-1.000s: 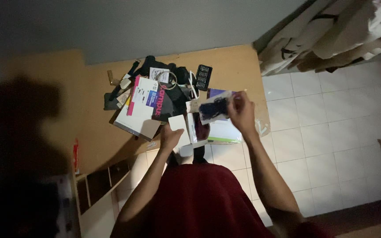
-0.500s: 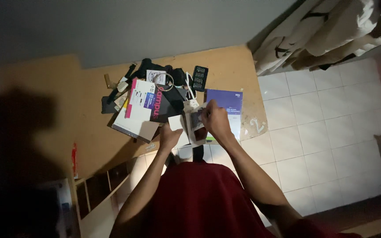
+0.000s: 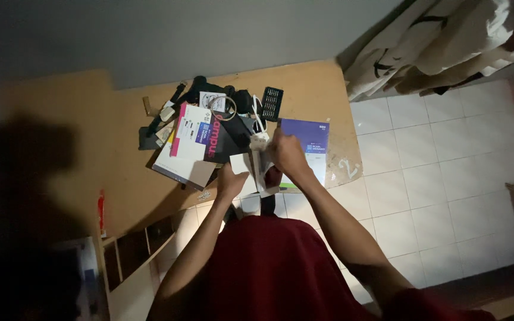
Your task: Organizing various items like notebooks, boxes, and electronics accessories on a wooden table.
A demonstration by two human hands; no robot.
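Observation:
My left hand (image 3: 231, 181) grips a small white box (image 3: 240, 164) at the near edge of a wooden desk (image 3: 126, 172). My right hand (image 3: 287, 156) is closed on a clear plastic packet (image 3: 260, 161) with something dark inside, pressed against the right side of the white box. The two hands almost touch. My fingers hide most of the packet. Under my right hand lies a purple booklet (image 3: 312, 135).
Behind the hands lies a heap: a black and pink book (image 3: 216, 139), a white booklet (image 3: 184, 148), a metal ring (image 3: 224, 107), a black keypad device (image 3: 272, 103) and dark straps (image 3: 200, 88). Crumpled cloth (image 3: 441, 41) hangs at upper right over white floor tiles (image 3: 441, 160). A shelf unit (image 3: 135, 255) stands lower left.
My right hand brought the clear packet down and to the left, from above the purple booklet to the white box. My left hand stayed on the box.

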